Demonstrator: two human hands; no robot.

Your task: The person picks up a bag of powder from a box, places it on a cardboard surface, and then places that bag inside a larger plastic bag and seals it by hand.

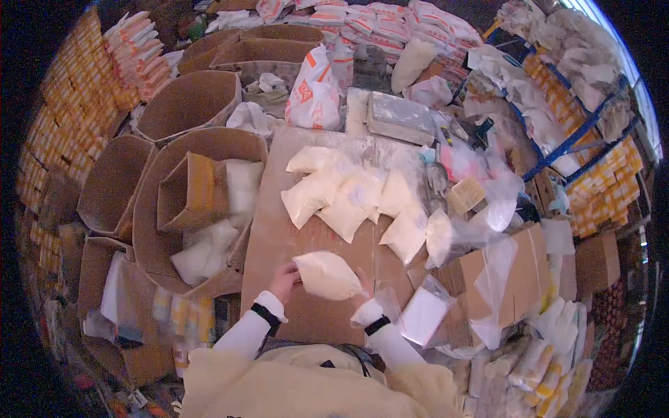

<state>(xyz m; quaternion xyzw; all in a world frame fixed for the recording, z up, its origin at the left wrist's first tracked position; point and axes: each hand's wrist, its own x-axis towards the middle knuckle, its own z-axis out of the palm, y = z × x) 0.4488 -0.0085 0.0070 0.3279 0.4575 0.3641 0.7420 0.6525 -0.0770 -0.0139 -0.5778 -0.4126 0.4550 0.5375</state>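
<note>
Between my two hands is a plump clear plastic bag of cream-coloured powder [326,276], held just above the cardboard-covered table [279,240]. My left hand [284,281] grips its left end, fingers partly tucked behind the bag. At the lower right end, my right hand [362,287] closes on the bag's edge. Farther back on the cardboard lies a group of similar filled powder bags [352,198], some overlapping. One more bag [404,233] lies at the right of that group.
Large open cardboard boxes [188,104] line the left side, one holding a smaller box [191,191]. At the back stand a white-and-orange sack [313,90] and a dusty metal scale [401,117]. A metal scoop [437,177] and a pack of white sheets [424,311] lie rightward.
</note>
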